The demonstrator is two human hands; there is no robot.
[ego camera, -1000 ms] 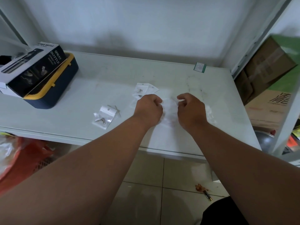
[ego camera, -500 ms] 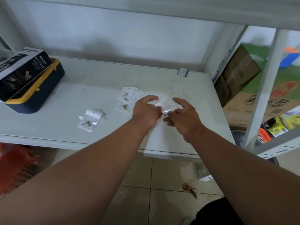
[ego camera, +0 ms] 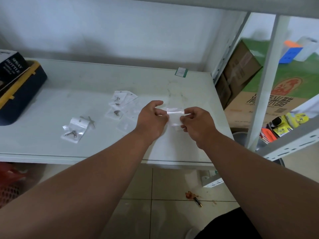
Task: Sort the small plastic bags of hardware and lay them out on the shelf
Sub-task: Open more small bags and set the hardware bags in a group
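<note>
White shelf [ego camera: 51, 94], and beside the toolbox [ego camera: 20, 94] two bag groups [ego camera: 73, 129] are laid out; both hands' [ego camera: 152, 118] fingers [ego camera: 187, 116] pinch another clear bag [ego camera: 174, 116], with sorting seemingly unfinished.

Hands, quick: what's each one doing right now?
Left hand: pinching the left edge of a small clear plastic bag, held above the shelf.
Right hand: pinching the same bag's right edge.
</note>
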